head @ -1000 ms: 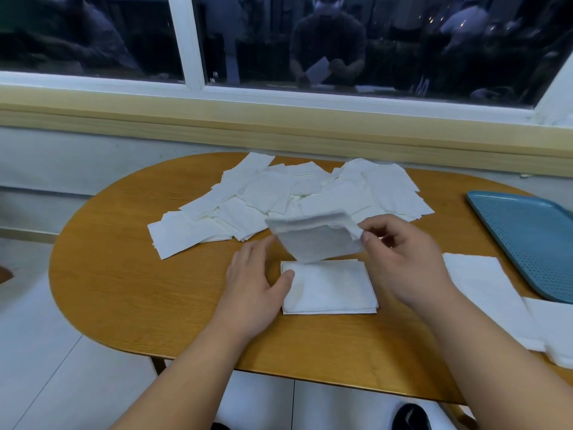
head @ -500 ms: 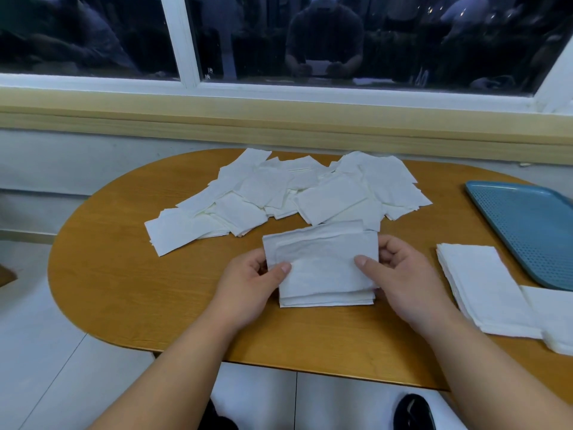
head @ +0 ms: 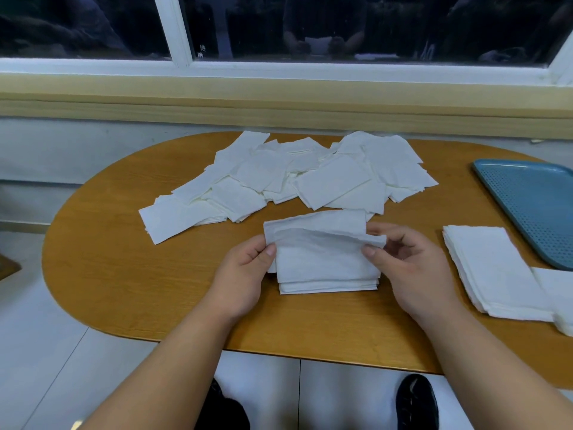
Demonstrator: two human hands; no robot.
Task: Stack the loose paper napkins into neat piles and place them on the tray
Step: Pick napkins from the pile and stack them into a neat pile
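A white paper napkin [head: 319, 243] hangs just above a small neat pile of napkins [head: 328, 282] near the table's front edge. My left hand [head: 245, 274] pinches the napkin's left edge with thumb and fingers. Its right edge is pinched by my right hand [head: 409, 268]. Behind them, several loose napkins [head: 288, 178] lie scattered over the middle of the table. A finished pile [head: 493, 268] sits to the right, and another pile [head: 558, 293] is cut off by the frame's right edge. The blue tray [head: 533, 200] lies at the far right, and the part in view holds nothing.
The oval wooden table [head: 124, 259] stands against a wall under a window sill [head: 279, 103]. Its front edge runs just below my forearms. My black shoes [head: 417, 401] show on the white tiled floor beneath.
My right hand brought a napkin down from above onto the near pile. My left hand left the pile's side and took the napkin's left edge. Both hands now hold it, slightly raised.
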